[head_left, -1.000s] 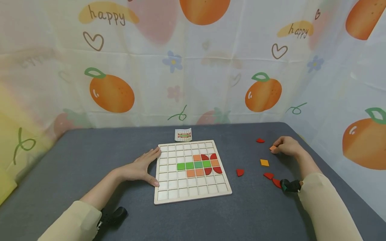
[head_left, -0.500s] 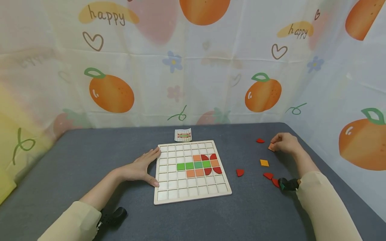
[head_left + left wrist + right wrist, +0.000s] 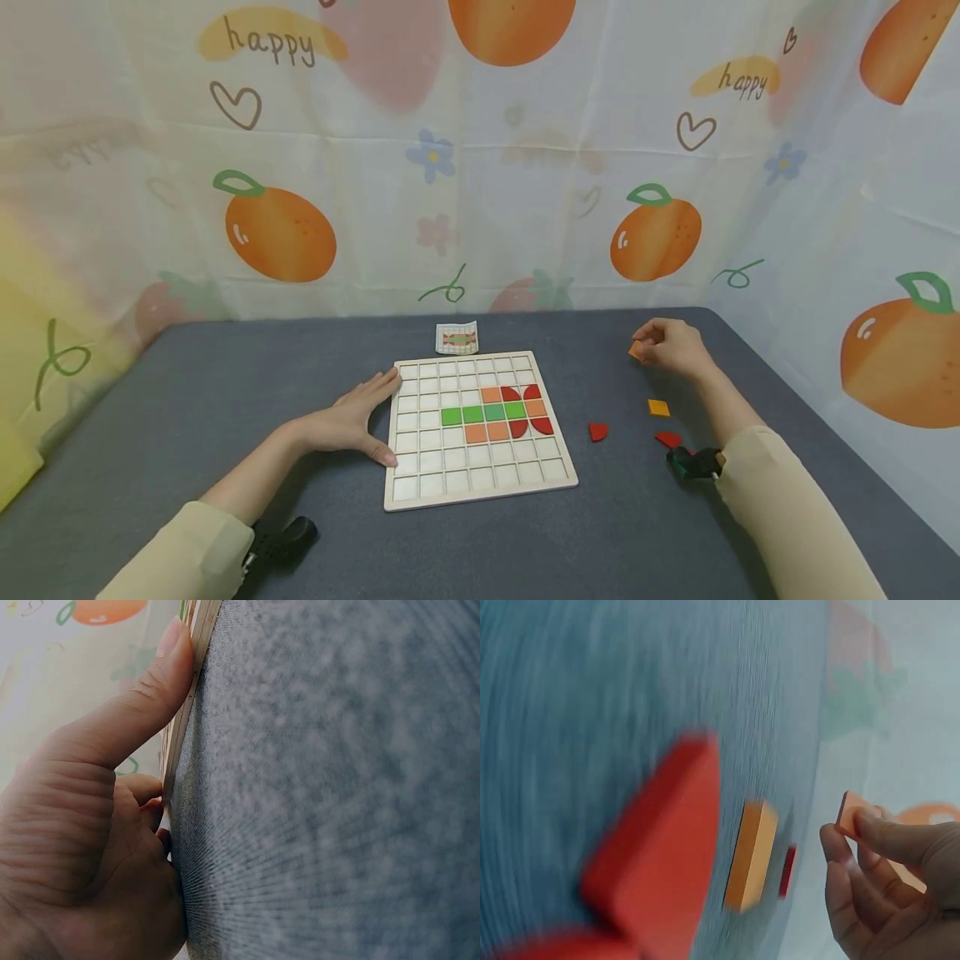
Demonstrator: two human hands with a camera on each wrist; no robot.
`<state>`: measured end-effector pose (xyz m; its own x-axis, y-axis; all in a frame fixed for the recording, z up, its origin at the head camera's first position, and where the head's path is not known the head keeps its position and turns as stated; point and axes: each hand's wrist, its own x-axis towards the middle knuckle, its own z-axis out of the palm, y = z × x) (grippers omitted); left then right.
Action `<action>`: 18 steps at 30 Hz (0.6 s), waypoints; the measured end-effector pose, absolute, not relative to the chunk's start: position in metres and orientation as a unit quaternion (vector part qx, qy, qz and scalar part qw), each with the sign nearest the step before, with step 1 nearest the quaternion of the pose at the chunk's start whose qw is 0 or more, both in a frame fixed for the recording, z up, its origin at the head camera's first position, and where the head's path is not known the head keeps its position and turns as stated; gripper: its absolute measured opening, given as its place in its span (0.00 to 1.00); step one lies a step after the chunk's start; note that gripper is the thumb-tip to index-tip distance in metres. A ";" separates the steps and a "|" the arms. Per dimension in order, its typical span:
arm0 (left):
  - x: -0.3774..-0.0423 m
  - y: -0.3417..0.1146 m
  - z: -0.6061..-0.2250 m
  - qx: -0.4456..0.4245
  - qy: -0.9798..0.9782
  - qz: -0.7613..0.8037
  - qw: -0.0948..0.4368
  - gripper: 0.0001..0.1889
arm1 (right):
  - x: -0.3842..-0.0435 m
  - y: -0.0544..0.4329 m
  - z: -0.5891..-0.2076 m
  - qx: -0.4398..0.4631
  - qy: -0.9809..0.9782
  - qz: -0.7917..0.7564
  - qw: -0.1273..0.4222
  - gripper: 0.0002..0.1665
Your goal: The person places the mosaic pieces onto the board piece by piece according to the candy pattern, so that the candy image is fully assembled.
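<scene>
In the head view my left hand (image 3: 347, 423) lies with fingers spread along the left edge of a wooden grid board (image 3: 558, 482). Its thumb and fingertips touch the rim, and the left wrist view shows the thumb (image 3: 154, 686) straight against the board's side. On the grid sit green squares (image 3: 472, 414), light orange squares (image 3: 476, 433) and red quarter-round tiles (image 3: 542, 426). My right hand (image 3: 673, 346) pinches a light orange square tile (image 3: 849, 813) between thumb and forefinger, raised over the table at the back right.
A small pattern card (image 3: 457, 338) stands behind the board. Right of the board lie a red tile (image 3: 597, 432), a yellow-orange square (image 3: 658, 407) and another red tile (image 3: 668, 439) near the right wrist's camera. A further red tile (image 3: 787, 870) shows in the right wrist view. A printed curtain (image 3: 525, 208) hangs behind.
My right hand has moved left with the orange tile, now covering the far red tile in the head view. My left hand and the board stay put.
</scene>
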<state>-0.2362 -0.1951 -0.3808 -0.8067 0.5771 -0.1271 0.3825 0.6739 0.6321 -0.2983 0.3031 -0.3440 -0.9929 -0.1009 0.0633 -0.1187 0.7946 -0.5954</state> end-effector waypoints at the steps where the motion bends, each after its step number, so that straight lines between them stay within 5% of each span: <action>1: -0.236 -0.195 -0.381 0.266 0.900 0.304 0.161 0.67 | -0.298 0.298 -0.344 0.064 -0.946 0.318 0.016 0.15; 18: -0.238 -0.195 -0.383 0.254 0.904 0.302 0.163 0.67 | -0.293 0.194 -0.335 0.184 -0.924 0.334 -0.005 0.13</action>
<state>-0.2375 -0.1947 -0.3829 -0.8184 0.5571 -0.1409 0.3606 0.6889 0.6288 -0.2933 0.1940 -0.3350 -0.9319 -0.3447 0.1131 -0.3375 0.7092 -0.6189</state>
